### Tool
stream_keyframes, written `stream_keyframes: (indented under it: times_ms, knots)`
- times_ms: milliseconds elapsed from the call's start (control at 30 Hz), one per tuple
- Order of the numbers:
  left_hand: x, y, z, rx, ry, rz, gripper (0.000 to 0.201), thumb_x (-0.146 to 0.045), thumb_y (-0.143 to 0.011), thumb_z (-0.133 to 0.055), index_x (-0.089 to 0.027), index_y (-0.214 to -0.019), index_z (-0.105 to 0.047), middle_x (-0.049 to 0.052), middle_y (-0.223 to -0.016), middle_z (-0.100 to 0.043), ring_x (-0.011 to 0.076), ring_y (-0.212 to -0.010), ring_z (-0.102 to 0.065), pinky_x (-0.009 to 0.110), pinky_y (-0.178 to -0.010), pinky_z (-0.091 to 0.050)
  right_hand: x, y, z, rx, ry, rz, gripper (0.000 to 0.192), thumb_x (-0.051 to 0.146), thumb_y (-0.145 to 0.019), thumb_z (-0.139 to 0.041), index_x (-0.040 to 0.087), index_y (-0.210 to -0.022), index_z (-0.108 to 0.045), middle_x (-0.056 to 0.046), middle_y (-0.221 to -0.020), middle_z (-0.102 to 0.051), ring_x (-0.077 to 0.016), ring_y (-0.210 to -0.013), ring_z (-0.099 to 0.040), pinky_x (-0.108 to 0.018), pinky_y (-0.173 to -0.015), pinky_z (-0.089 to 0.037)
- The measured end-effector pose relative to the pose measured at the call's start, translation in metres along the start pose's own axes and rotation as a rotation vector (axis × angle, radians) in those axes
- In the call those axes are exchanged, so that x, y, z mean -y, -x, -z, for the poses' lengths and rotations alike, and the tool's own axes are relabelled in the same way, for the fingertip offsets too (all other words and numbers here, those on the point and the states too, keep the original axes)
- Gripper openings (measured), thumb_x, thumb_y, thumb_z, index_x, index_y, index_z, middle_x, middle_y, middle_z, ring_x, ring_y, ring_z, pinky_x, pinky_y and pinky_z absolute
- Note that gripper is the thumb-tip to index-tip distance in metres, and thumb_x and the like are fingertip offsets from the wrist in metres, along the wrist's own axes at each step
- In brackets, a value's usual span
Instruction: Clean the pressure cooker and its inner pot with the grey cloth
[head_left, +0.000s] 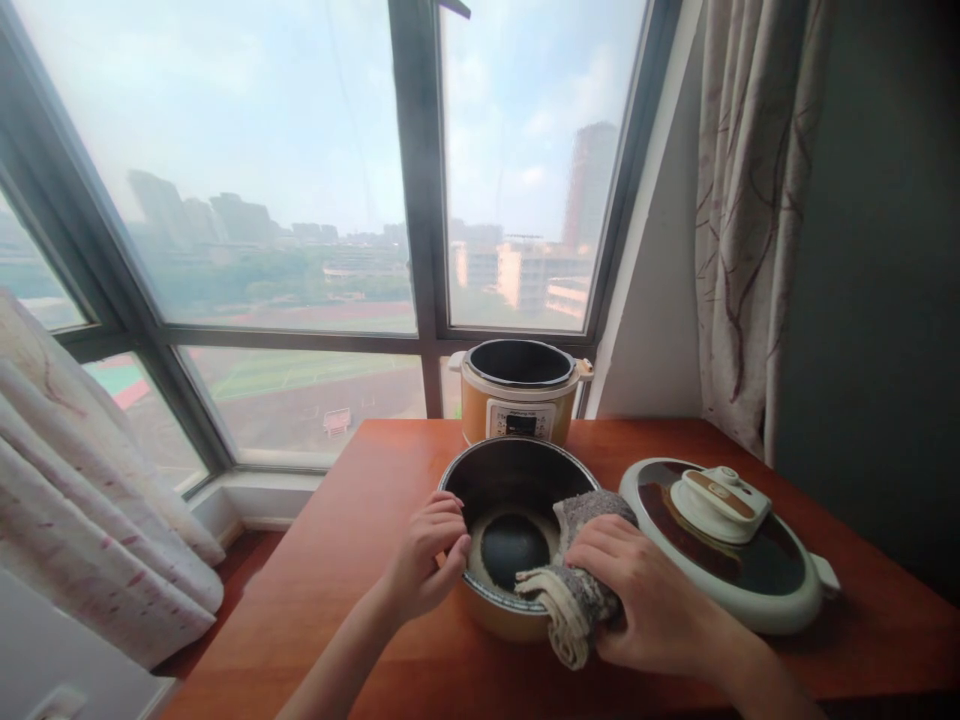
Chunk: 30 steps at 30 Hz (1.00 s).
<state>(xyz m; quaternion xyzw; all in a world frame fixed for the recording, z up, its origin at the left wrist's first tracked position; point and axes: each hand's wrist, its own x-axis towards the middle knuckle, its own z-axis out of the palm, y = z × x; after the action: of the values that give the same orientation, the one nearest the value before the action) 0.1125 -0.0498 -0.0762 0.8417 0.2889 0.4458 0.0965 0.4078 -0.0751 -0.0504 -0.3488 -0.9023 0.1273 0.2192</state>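
A deep round cooker pot (491, 620) with a dark inside stands on the wooden table. At its left rim, my left hand (429, 550) is closed, fingers curled against the edge. My right hand (637, 590) grips a folded grey and cream cloth (574, 610) draped over the pot's right rim, part of it hanging inside and part outside. The fingertips under the cloth are hidden. Just behind the pot sits the yellow and white electric cooker body (476, 400), its top uncovered and a control panel on its front.
To the right of the pot, a round cooker lid (795, 590) with a knob assembly lies on the brown table (300, 620). Large windows (277, 200) rise behind the table. Patterned curtains hang at the left (90, 510) and right (750, 220).
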Motion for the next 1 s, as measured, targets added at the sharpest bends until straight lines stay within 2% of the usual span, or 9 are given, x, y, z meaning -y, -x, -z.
stream_keyframes:
  times_ms: [200,400,533,633,800,1000]
  knots:
    - [-0.004,0.001,0.003,0.058,-0.121,-0.052,0.028,-0.011,-0.092,-0.041,-0.022,-0.066,-0.038,-0.003,-0.059,-0.044,0.0158,-0.065,-0.045,0.038,-0.087,-0.045,0.012,-0.001,-0.007,-0.057,0.034,-0.036,0.037,0.014,-0.060,-0.064,0.021,-0.096,-0.063,-0.005,-0.099,-0.064,-0.0265,-0.096,-0.053,-0.041,-0.090,-0.039]
    - [-0.042,0.009,-0.012,0.127,-0.277,-0.060,0.018,-0.011,-0.090,-0.042,-0.021,-0.075,-0.046,0.001,-0.070,-0.054,0.0182,-0.072,-0.049,0.042,-0.089,-0.042,0.024,-0.001,-0.013,-0.114,0.061,-0.075,0.029,0.013,-0.066,-0.063,0.021,-0.094,-0.061,-0.004,-0.097,-0.063,-0.0257,-0.095,-0.052,-0.040,-0.088,-0.038]
    - [-0.068,0.009,-0.029,0.084,-0.342,0.019,0.017,-0.009,-0.088,-0.042,-0.021,-0.077,-0.048,0.002,-0.073,-0.058,0.0195,-0.073,-0.053,0.043,-0.087,-0.042,0.031,-0.003,-0.017,-0.118,0.081,-0.092,0.021,0.016,-0.068,-0.063,0.022,-0.088,-0.059,-0.003,-0.091,-0.062,-0.0247,-0.091,-0.051,-0.039,-0.085,-0.037]
    - [-0.079,0.008,-0.040,0.045,-0.371,0.052,0.014,-0.009,-0.084,-0.043,-0.021,-0.078,-0.049,0.003,-0.074,-0.059,0.0210,-0.074,-0.054,0.043,-0.083,-0.042,0.036,-0.006,-0.024,-0.137,0.078,-0.090,0.017,0.020,-0.067,-0.065,0.022,-0.082,-0.058,-0.002,-0.087,-0.062,-0.0235,-0.087,-0.051,-0.038,-0.083,-0.037]
    - [-0.076,0.011,-0.044,-0.049,-0.345,0.113,0.020,-0.008,-0.085,-0.042,-0.021,-0.070,-0.040,0.000,-0.065,-0.051,0.0173,-0.064,-0.049,0.037,-0.073,-0.041,0.041,-0.010,-0.040,-0.225,0.068,-0.051,0.018,0.022,-0.063,-0.065,0.022,-0.080,-0.057,-0.001,-0.084,-0.062,-0.0224,-0.083,-0.052,-0.038,-0.082,-0.036]
    - [-0.055,0.013,-0.023,-0.070,-0.278,0.108,0.027,-0.010,-0.089,-0.041,-0.021,-0.065,-0.035,-0.003,-0.058,-0.042,0.0138,-0.060,-0.044,0.034,-0.074,-0.041,0.033,-0.012,-0.045,-0.199,0.017,0.071,0.031,0.021,-0.061,-0.066,0.022,-0.092,-0.059,-0.002,-0.092,-0.065,-0.0234,-0.089,-0.054,-0.036,-0.085,-0.039]
